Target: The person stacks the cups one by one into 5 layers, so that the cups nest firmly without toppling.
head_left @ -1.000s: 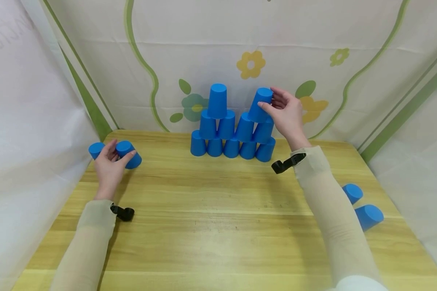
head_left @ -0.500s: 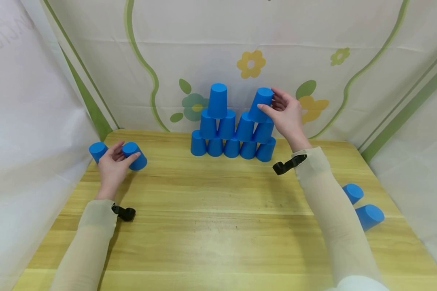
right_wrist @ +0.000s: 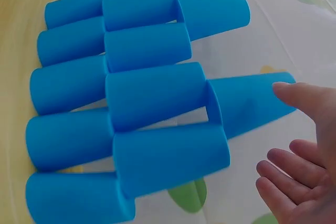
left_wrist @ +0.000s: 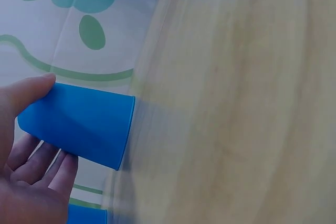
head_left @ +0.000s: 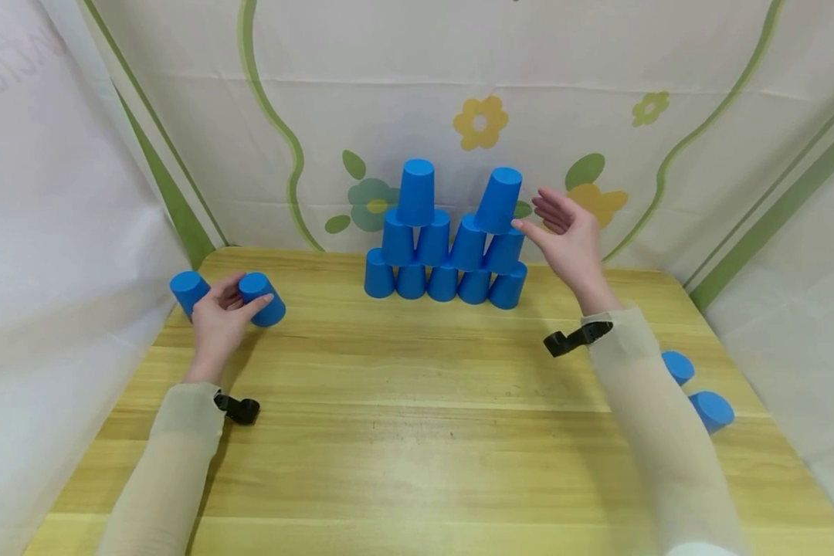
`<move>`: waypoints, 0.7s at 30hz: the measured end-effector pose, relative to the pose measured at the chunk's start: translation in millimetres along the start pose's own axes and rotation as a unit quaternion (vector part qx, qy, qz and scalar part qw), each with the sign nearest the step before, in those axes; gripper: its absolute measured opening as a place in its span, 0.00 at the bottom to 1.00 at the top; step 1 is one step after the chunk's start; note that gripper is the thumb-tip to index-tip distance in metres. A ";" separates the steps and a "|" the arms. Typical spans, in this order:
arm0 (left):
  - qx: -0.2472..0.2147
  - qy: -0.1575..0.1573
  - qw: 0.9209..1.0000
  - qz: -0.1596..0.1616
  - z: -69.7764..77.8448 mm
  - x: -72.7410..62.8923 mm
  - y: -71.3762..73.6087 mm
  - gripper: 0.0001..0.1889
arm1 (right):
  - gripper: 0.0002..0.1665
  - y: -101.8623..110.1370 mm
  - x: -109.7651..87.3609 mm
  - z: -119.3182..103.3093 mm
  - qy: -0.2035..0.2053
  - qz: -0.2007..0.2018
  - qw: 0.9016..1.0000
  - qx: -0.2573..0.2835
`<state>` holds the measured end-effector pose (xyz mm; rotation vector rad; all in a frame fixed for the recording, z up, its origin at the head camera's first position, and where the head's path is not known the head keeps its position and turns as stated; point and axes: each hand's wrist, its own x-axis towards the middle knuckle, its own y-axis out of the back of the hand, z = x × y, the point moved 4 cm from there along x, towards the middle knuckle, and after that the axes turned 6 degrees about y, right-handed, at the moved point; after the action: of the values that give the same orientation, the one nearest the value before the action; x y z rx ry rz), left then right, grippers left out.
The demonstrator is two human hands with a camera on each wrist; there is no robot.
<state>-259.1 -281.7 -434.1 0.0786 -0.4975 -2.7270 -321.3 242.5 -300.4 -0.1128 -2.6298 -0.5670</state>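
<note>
Upside-down blue cups form a stack point(head_left: 442, 282) at the back of the table, with a row of several at the bottom, several more above, and two on the third tier. My right hand point(head_left: 571, 239) is beside the right upper cup point(head_left: 499, 201), fingers spread and loosely extended; in the right wrist view the thumb overlaps that cup's narrow end. At the left, my left hand point(head_left: 218, 324) holds another blue cup point(left_wrist: 79, 124) between thumb and fingers, its mouth facing the tabletop. A further blue cup point(head_left: 190, 289) stands just left of that hand.
Two blue cups point(head_left: 712, 411) stand at the table's right side, partly hidden by the right sleeve. A flower-printed cloth point(head_left: 389, 100) hangs close behind the stack. White cloth walls point(head_left: 62, 255) border the wooden table point(head_left: 417, 432) at both sides.
My right hand has let go of the right upper cup and drawn back to the right; the cup stays on the stack. My left hand has shifted slightly right with its cup.
</note>
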 end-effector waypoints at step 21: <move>0.015 0.013 1.000 -0.012 -0.5 -0.1 -1.2 0.41 | 0.39 77.1 -67.3 49.8 -0.063 0.017 0.996 -0.060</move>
<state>-259.3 -280.7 -435.0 0.1271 -0.5344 -2.7380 -268.2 334.1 -341.9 -0.2382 -2.7079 -0.7278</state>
